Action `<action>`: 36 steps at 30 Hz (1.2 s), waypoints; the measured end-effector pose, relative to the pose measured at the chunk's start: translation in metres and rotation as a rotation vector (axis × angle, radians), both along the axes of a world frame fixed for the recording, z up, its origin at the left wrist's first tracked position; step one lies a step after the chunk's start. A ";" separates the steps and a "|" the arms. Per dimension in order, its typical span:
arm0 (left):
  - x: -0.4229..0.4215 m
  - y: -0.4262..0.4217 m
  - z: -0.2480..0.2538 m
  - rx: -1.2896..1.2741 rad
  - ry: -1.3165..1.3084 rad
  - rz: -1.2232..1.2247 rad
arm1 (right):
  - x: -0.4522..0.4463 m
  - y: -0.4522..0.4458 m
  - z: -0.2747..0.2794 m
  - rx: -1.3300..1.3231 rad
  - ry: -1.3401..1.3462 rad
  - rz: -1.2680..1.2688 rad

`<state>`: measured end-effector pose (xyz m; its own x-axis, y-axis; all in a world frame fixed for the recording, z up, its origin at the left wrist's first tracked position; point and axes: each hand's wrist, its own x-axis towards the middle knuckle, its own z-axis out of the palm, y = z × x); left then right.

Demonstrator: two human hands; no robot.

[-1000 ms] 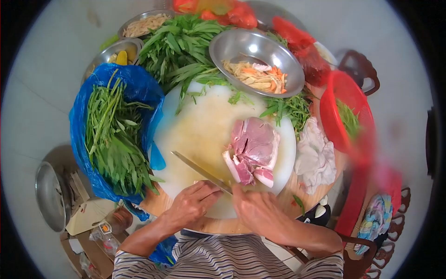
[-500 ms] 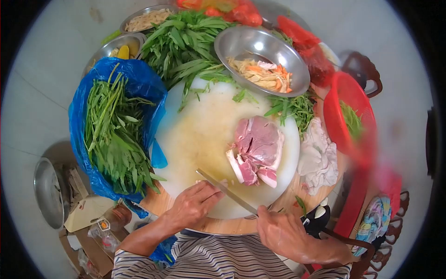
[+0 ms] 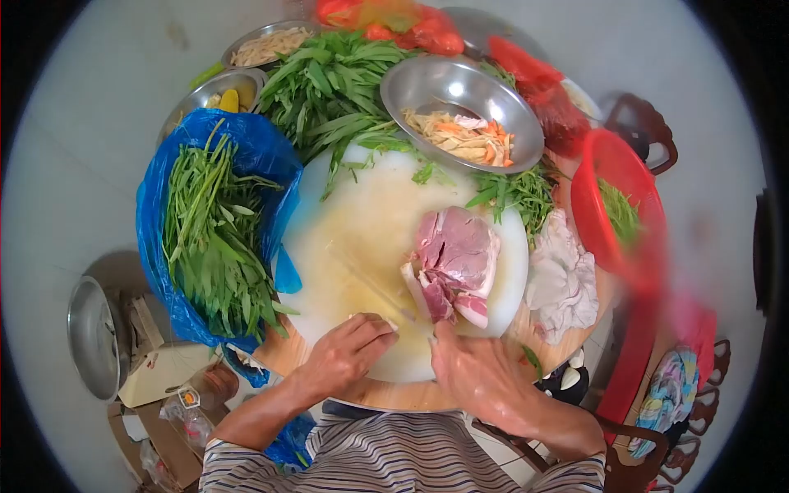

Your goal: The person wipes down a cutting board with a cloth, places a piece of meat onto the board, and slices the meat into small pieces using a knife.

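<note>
My right hand (image 3: 477, 366) is closed round the handle of a knife (image 3: 374, 279), whose blade is smeared by motion over the board. The fingers of my left hand (image 3: 353, 349) are bent and pressed together on a small pale piece (image 3: 388, 322), perhaps pork fat, at the near part of the round white cutting board (image 3: 349, 238). Just beyond my right hand lies a chunk of raw pork (image 3: 456, 251), with a few cut strips (image 3: 436, 300) at its near side.
A blue bag (image 3: 156, 222) of leafy greens (image 3: 209, 238) stands left. Behind are more greens (image 3: 329, 78) and a steel bowl (image 3: 460, 74) of shredded vegetables. On the right are a crumpled pale cloth-like sheet (image 3: 563, 279) and a red basket (image 3: 588, 197).
The knife has swung up and left over the board, its blade blurred. My right hand has moved left and slightly forward. My left hand stays nearly in place.
</note>
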<state>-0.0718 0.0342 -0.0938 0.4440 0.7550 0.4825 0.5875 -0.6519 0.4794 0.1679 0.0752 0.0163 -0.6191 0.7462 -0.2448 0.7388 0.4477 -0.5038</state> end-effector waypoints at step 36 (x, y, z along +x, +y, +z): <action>0.004 -0.004 -0.003 0.052 0.022 0.084 | 0.004 -0.016 -0.010 -0.035 0.003 0.036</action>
